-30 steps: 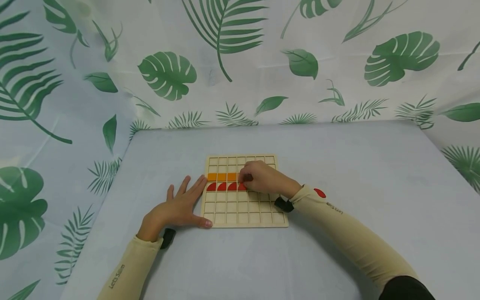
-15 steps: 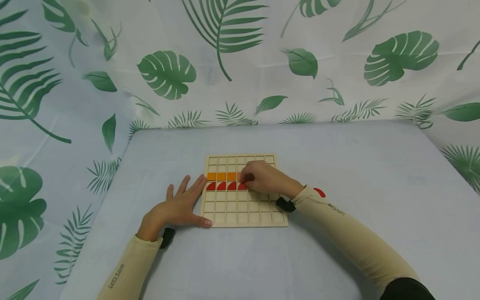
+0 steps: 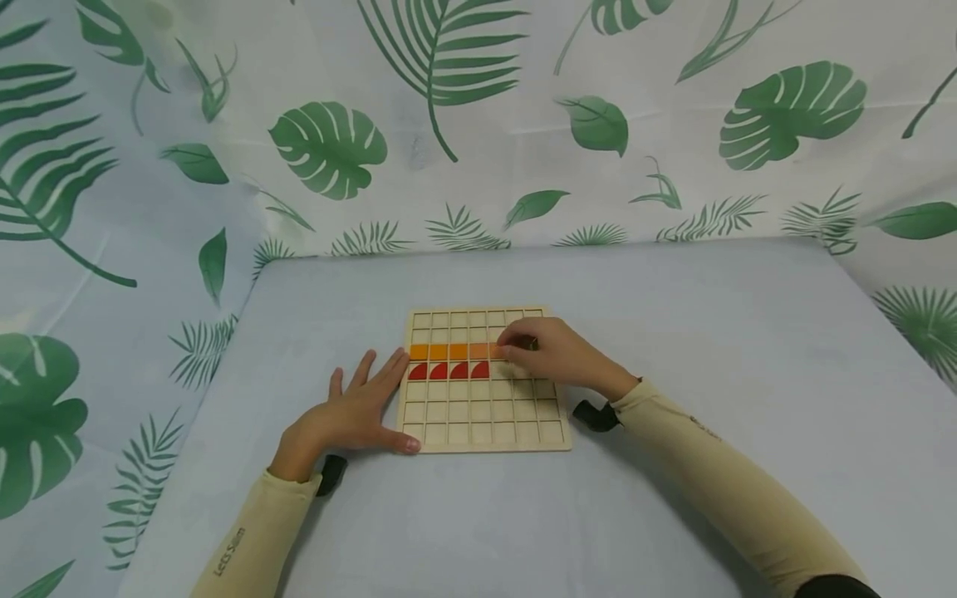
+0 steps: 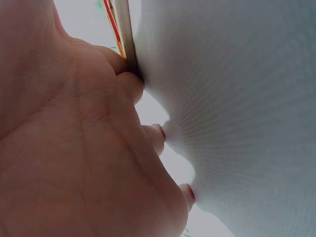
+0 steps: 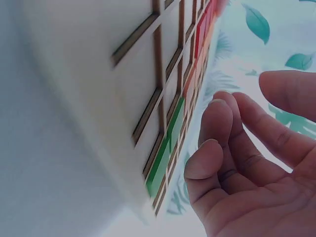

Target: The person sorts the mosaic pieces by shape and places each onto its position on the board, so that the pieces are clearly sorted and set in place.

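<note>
A square wooden grid board [image 3: 482, 411] lies on the table. Across one row run orange tiles [image 3: 439, 351], then light orange tiles [image 3: 478, 350]; several red quarter-circle tiles [image 3: 459, 370] fill cells just nearer. My left hand [image 3: 351, 415] is spread at the board's left edge, its thumb at the near corner and fingertips against the side. Over the right part of the orange row is my right hand [image 3: 564, 353], its fingertips by a light orange tile. In the right wrist view its thumb stands apart from the bent fingers, and I see nothing held. Green tiles [image 5: 158, 168] show there, mostly hidden from the head view.
A pale grey cloth [image 3: 695, 316] covers the table around the board. Behind it hangs a white curtain with green leaves [image 3: 329, 149]. A black wrist camera [image 3: 596, 415] sits under the right wrist, another [image 3: 331, 475] under the left.
My right hand has shifted right along the row, uncovering light orange tiles and the last red one. The loose red piece beside the right sleeve is now out of sight. My left hand stays put.
</note>
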`<act>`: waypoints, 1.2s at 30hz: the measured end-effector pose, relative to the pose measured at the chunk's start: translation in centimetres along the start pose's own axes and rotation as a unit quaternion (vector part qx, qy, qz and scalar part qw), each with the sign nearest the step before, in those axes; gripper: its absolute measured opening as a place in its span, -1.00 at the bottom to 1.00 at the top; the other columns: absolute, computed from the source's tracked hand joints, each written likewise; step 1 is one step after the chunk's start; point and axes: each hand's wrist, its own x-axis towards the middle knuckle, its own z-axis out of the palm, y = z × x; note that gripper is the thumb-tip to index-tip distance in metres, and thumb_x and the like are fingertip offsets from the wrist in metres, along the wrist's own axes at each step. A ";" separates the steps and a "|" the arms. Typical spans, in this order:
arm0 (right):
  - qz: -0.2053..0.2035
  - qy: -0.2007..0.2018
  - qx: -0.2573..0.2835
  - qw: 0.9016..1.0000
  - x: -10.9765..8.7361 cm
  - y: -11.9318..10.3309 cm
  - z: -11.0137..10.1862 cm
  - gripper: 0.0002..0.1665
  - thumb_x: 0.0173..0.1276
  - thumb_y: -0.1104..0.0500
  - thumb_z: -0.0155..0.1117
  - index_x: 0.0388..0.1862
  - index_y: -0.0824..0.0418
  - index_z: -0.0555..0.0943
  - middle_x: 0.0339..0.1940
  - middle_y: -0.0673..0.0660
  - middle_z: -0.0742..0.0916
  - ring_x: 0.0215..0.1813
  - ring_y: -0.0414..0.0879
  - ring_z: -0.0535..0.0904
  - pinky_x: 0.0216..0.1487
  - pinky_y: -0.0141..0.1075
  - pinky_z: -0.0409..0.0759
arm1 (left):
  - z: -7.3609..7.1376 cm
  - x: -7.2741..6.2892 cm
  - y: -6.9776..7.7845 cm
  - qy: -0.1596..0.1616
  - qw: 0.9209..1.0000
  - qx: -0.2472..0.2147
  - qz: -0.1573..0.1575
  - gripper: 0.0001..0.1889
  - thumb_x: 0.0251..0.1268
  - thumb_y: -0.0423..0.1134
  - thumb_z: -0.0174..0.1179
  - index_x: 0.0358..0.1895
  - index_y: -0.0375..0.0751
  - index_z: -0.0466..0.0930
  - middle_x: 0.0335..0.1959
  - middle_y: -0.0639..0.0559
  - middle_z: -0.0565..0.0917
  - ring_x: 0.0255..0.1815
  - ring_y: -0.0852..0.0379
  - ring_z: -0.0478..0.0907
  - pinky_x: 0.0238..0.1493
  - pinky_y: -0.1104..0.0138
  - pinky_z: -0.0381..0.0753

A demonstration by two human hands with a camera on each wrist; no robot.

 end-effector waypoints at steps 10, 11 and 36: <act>0.052 0.025 -0.002 0.998 -2.4 0.9 -1.5 -0.66 0.65 0.12 0.26 0.21 0.29 0.73 -0.06 0.06 0.78 -0.11 -0.05 0.62 -0.05 -0.13 0.62 | -0.1 0.0 -0.1 0.000 1.000 0.000 0.002 0.42 0.09 0.31 0.58 0.79 -0.19 -0.23 0.80 -0.12 -0.23 0.74 -0.33 -0.52 0.48 -0.45 -0.55; 0.055 0.026 -0.002 0.998 -2.6 1.0 -1.6 -0.66 0.66 0.11 0.26 0.22 0.28 0.73 -0.05 0.06 0.78 -0.10 -0.05 0.63 -0.05 -0.13 0.63 | -0.1 0.0 0.0 0.000 1.000 0.000 0.002 0.42 0.09 0.31 0.58 0.79 -0.19 -0.23 0.80 -0.12 -0.23 0.74 -0.33 -0.52 0.48 -0.45 -0.55; 0.125 0.065 -0.026 0.990 -8.0 2.6 -5.2 -0.57 0.62 0.07 0.33 0.29 0.29 0.69 -0.01 0.13 0.77 -0.21 -0.03 0.63 -0.28 -0.24 0.62 | 0.1 0.0 -0.2 0.001 1.000 -0.005 0.004 0.43 0.09 0.33 0.57 0.79 -0.18 -0.24 0.81 -0.10 -0.25 0.74 -0.31 -0.53 0.49 -0.44 -0.55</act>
